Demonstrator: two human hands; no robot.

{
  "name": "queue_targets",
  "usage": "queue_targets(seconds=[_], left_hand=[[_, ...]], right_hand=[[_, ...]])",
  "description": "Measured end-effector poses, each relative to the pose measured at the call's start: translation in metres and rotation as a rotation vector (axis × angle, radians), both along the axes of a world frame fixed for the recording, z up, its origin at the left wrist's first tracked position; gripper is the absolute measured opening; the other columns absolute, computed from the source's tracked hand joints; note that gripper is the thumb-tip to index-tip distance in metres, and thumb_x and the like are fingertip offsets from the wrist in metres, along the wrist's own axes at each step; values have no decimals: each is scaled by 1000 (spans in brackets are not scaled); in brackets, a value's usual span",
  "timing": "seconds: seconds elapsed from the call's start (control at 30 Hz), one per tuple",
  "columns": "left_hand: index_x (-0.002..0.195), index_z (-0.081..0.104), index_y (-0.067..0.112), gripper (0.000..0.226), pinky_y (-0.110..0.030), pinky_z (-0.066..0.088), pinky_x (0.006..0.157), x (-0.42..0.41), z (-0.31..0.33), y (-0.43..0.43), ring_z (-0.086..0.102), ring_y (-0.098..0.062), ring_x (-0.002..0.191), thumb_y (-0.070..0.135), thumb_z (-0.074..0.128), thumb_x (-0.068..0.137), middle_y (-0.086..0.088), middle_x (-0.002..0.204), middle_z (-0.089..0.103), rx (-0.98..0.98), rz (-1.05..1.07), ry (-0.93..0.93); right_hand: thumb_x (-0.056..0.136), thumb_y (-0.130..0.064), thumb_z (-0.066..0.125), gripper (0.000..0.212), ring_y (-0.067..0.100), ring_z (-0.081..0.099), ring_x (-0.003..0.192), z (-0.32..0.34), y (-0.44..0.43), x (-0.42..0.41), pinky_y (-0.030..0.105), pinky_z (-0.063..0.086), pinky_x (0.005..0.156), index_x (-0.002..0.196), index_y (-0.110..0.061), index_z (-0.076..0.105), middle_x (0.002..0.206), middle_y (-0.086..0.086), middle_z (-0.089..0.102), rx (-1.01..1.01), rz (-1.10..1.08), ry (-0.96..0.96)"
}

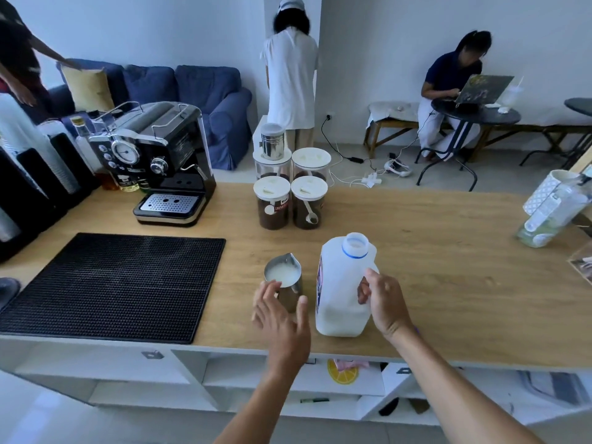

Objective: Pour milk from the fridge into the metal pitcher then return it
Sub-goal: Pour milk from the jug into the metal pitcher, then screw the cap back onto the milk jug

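Observation:
A white plastic milk jug point(339, 293) stands upright on the wooden counter point(448, 267), its cap off and mouth open. My right hand point(382, 302) grips its handle on the right side. To the jug's left stands the small metal pitcher point(283, 278), with milk inside and its spout pointing away from me. My left hand point(282, 322) hovers just in front of the pitcher, fingers spread, holding nothing; a fingertip is at its near rim.
A black rubber mat point(112, 283) lies at the left. An espresso machine point(160, 161) stands behind it. Several lidded coffee jars point(290, 200) stand behind the pitcher. A clear container point(551, 206) sits at the right edge. Other people are in the room beyond.

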State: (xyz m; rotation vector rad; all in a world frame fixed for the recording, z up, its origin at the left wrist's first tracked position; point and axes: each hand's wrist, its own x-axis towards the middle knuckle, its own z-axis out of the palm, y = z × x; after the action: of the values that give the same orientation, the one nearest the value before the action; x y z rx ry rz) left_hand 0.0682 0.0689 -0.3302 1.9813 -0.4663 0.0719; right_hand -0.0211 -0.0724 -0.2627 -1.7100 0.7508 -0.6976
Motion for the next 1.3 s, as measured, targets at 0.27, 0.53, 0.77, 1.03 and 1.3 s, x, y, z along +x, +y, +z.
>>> queue_targets(seconds=[0.27,0.53,0.77,1.03,1.3], left_hand=[[151,13,25,101,-24,30,112,-7,28,-18,32,1,138,63,68,75,11,148,32,-64,-444,87],[149,26,36,99,-26,41,103,2,40,-52,42,-2,132,41,85,69,18,145,43,-114,-447,229],[143,37,35,82,-12,42,84,4,39,-61,51,10,112,33,82,74,19,130,55,-54,-430,241],[143,36,37,82,-9,41,82,3,40,-59,51,1,116,37,81,74,19,130,55,-32,-422,261],[142,37,40,82,-19,45,84,4,40,-59,53,-6,118,38,80,73,19,129,57,-47,-428,274]], right_hand=[[94,-56,28,45,15,49,96,-45,-23,-56,35,44,83,100,-20,54,100,-3,55,-463,-56,301],[92,-50,53,68,24,34,132,-90,-55,-107,36,34,106,145,-15,29,143,5,35,-262,-32,706],[93,-47,53,60,22,43,122,-100,-63,-99,33,41,98,143,-19,35,137,2,42,-449,53,915],[91,-35,58,42,19,54,106,-76,-67,-82,29,47,83,132,-25,51,123,0,50,-424,74,774],[81,-19,74,63,8,56,96,65,-69,-38,16,44,84,137,-21,46,115,-8,58,-546,47,191]])
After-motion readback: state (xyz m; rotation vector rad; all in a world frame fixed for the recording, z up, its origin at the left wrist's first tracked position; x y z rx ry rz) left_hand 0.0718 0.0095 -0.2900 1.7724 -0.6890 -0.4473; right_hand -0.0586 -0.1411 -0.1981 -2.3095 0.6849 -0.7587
